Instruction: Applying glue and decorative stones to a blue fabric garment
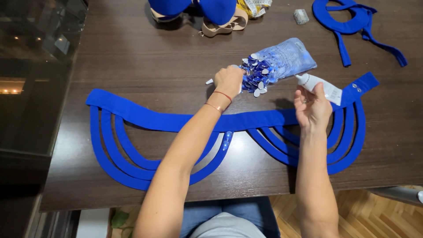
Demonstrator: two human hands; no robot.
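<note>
Gripping a white glue tube (319,87), the right hand (312,108) has fingers curled round its lower end, nozzle angled up-left toward the bag. Left hand (229,80) is closed in a loose fist at the pile of blue teardrop gems (254,76), knuckles up; what it pinches can't be made out, though a small white tip sticks out on its left side. Gems spill from the open mouth of a clear plastic bag (285,59) lying on the dark wooden table (145,61). Both forearms cross a blue fabric piece (145,119), a wide band with curved looping strips below it, spread flat near the table's front edge. A few gems (227,140) sit on one strip, between the arms. Far edge: another blue strap piece (352,22), blue padded cups (194,9), small silvery packet (301,16).
</note>
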